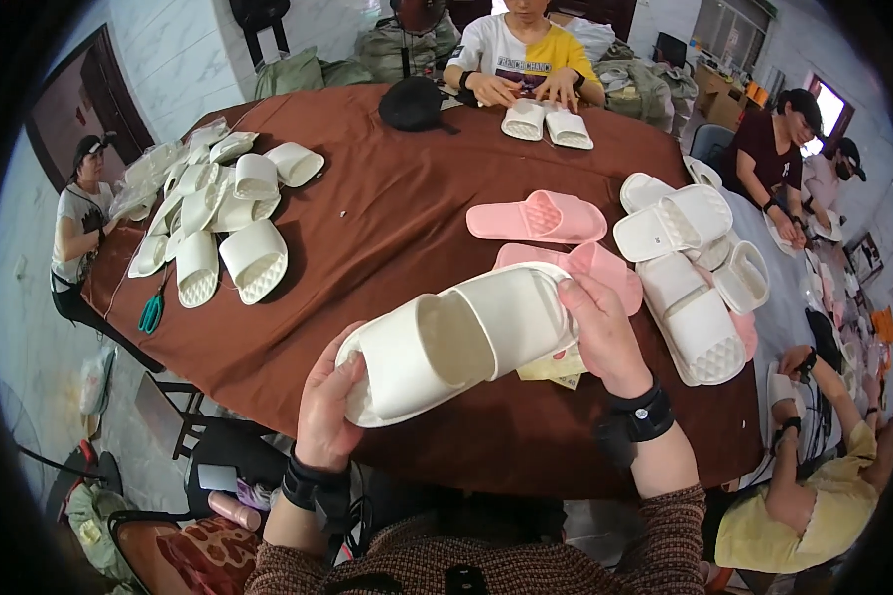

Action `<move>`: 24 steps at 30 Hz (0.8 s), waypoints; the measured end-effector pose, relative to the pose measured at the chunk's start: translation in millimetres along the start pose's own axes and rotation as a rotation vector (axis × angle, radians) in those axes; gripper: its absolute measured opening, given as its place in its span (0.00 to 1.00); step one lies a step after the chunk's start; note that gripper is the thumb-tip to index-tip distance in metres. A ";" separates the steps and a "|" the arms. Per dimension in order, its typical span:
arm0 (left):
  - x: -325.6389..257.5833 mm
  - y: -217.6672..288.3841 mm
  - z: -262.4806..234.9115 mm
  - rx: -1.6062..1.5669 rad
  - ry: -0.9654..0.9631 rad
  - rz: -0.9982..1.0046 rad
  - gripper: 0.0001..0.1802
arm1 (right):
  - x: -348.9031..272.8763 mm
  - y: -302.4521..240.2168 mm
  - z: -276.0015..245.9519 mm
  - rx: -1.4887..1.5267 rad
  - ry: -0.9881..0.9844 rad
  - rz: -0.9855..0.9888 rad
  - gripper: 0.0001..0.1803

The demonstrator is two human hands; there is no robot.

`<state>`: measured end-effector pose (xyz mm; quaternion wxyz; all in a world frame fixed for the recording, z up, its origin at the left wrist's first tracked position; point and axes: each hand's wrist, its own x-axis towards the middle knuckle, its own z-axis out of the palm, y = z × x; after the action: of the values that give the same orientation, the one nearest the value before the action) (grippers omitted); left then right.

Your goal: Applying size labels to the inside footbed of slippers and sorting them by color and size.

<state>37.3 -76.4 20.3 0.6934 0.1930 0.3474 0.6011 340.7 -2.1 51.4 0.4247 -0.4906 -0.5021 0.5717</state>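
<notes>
A pair of white slide slippers (519, 315) is raised over the near part of the table, the two overlapping end to end. My left hand (325, 412) grips the left end, thumb on top. At the right end my right hand (603, 335) is closed with its thumb over the edge. Just behind them lie a pink slipper (541, 217) and a second pink slipper (608, 275), partly covered by the held pair. Beneath my right hand, a pale yellow printed paper (554, 368) shows in part.
Brown cloth (387, 208) covers the table. White slippers pile up at the left (253, 260) and right (693, 322). Teal-handled scissors (151, 313) lie near the left edge, a black cap (412, 104) at the back. Across the table a person (526, 59) handles white slippers; others work at the right.
</notes>
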 end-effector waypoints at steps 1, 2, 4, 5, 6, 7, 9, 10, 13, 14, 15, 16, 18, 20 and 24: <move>1.5 -1.1 0.0 0.001 0.027 -0.015 0.24 | 0.5 4.8 -1.0 -0.029 0.066 -0.054 0.17; 0.5 0.3 3.4 0.000 0.025 -0.016 0.24 | 1.4 8.9 -0.7 -0.031 0.068 -0.054 0.17; -4.0 5.4 12.5 0.013 -0.116 -0.111 0.22 | 2.4 13.9 2.5 0.107 0.185 -0.100 0.18; -2.8 5.3 8.1 0.012 -0.119 -0.113 0.22 | -0.6 11.0 3.1 0.106 0.188 -0.101 0.18; -2.1 6.8 -3.6 0.093 -0.128 -0.187 0.20 | -3.5 8.1 6.7 0.077 0.219 -0.123 0.18; -2.1 9.0 -11.3 0.174 -0.136 -0.261 0.19 | -5.9 6.0 9.5 0.048 0.250 -0.144 0.18; -2.9 13.9 -14.1 0.175 -0.103 -0.225 0.19 | -10.0 3.3 11.2 -0.090 0.294 -0.199 0.18; -3.1 16.6 -15.1 0.175 -0.075 -0.190 0.18 | -11.3 2.3 10.5 -0.231 0.341 -0.255 0.18; -2.7 28.1 -29.5 0.059 -0.054 -0.106 0.19 | -5.8 20.9 -14.5 -0.239 0.483 -0.320 0.18; -4.9 31.2 -31.8 0.086 -0.025 -0.076 0.20 | -4.6 27.3 -23.5 -0.241 0.487 -0.322 0.18; -8.5 31.3 -34.6 0.046 0.026 -0.051 0.19 | -3.4 35.3 -31.9 -0.088 0.469 -0.289 0.17; -10.4 30.4 -36.4 0.017 0.048 -0.034 0.19 | -1.9 43.4 -37.3 0.066 0.448 -0.252 0.18; -12.8 28.3 -37.7 -0.011 0.069 -0.017 0.19 | -2.5 48.9 -38.8 0.219 0.425 -0.214 0.19; -14.3 23.7 -34.8 -0.058 0.075 -0.013 0.19 | -4.6 47.5 -33.4 0.250 0.400 -0.226 0.19; -20.6 13.9 -32.9 -0.062 0.071 -0.040 0.24 | -17.6 21.0 -5.6 0.356 0.351 -0.175 0.17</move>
<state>3.3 -98.4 12.5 0.6982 0.1431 0.3568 0.6039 349.1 -21.3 32.9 0.6328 -0.4543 -0.3528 0.5183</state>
